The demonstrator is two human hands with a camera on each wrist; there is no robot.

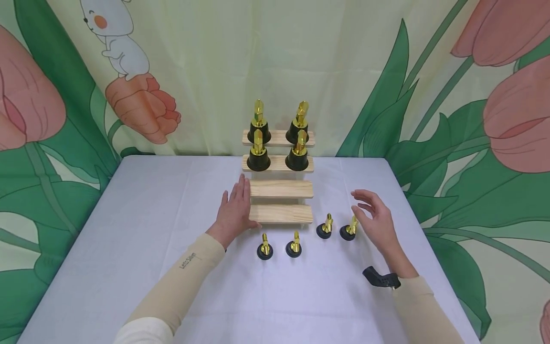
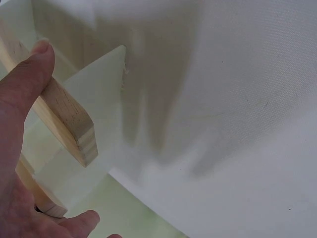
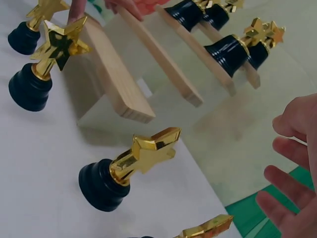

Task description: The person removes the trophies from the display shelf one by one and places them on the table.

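A tiered rack with pale wooden slats (image 1: 281, 189) stands on the table. My left hand (image 1: 234, 210) lies along its left side with straight fingers; in the left wrist view the thumb rests on a slat end (image 2: 74, 119). My right hand (image 1: 377, 224) hovers beside the rightmost star trophy (image 1: 349, 231), its fingers bent loosely and apart, holding nothing. Next to that trophy stands another gold star trophy (image 3: 105, 186) on a black base. Two more trophies, one left (image 1: 265, 251) and one right (image 1: 294, 247), stand before the rack.
On the rack's two upper slats stand two trophies each, such as the upper-left one (image 1: 259, 129) and the lower-right one (image 1: 297, 157). The two lower slats are bare. A white cloth covers the table (image 1: 146, 215). Behind it hangs a curtain (image 1: 215, 71) printed with tulips.
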